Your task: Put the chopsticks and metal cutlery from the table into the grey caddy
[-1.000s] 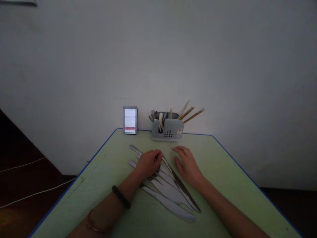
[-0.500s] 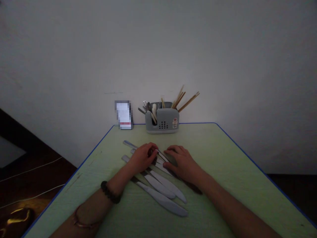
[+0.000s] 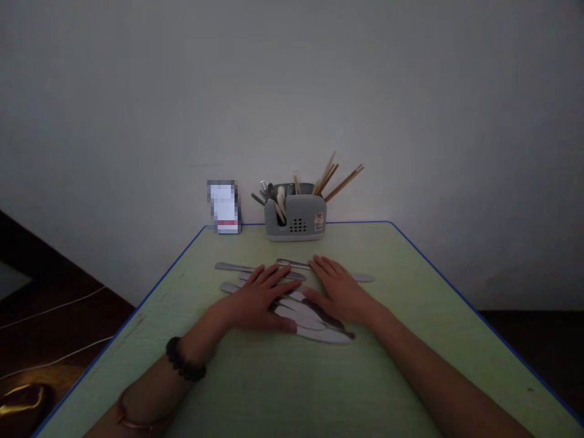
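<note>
Several metal table knives (image 3: 314, 322) lie overlapping on the green table (image 3: 292, 389), their blades toward the right. My left hand (image 3: 258, 301) rests flat over the knives with its fingers spread, hiding their middles. My right hand (image 3: 340, 292) lies across the right side of the pile, fingers stretched out and thumb apart. Under its fingers a single knife (image 3: 294, 263) runs sideways, its blade end (image 3: 364, 278) showing beyond the hand. Another knife handle (image 3: 232, 266) sticks out at the upper left of the pile.
At the table's back edge stands a grey cutlery holder (image 3: 296, 222) filled with chopsticks (image 3: 344, 182), spoons and other utensils. Left of it a phone (image 3: 225, 210) with a lit, blurred screen leans against the white wall (image 3: 292, 85). Blue trim (image 3: 438, 274) edges the table.
My left hand has opened from a curled grip and spread flat over the knives. The right hand has moved left onto them. The knives have turned more sideways, with one now apart at the back.
</note>
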The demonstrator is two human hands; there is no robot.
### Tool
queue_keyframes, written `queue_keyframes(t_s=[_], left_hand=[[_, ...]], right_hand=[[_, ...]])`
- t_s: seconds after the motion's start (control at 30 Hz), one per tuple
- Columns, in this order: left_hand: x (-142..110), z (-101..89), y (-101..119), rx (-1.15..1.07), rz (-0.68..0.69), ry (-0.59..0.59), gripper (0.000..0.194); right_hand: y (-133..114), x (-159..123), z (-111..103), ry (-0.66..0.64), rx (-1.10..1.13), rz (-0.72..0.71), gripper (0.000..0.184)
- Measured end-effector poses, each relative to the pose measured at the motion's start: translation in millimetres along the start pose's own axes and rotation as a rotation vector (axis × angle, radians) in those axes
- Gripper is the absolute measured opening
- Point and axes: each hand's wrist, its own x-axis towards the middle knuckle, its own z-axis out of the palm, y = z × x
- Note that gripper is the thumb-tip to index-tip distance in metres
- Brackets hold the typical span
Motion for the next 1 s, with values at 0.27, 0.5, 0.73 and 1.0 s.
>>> queue_keyframes(t_s=[0.27,0.5,0.73,1.0], left_hand=[[12,5.2,-4,0.067,-0.077,0.346,0.053],[3,4.9,-23,0.123,-0.392,0.297,0.075],[6,12.1,-11,0.105,-0.223,0.213,0.075],[6,10.1,-13,0.024,-0.032,0.226,0.082]], right_hand=[[-5,1,-4,-0.017,-0.065,0.039,0.075],[7,5,-2,0.102,-0.187,0.210,0.045],[-7,-3,4,0.018,-0.141,0.098,0.082],[-13,-2,1,0.061,-0.057,0.085,0.082]])
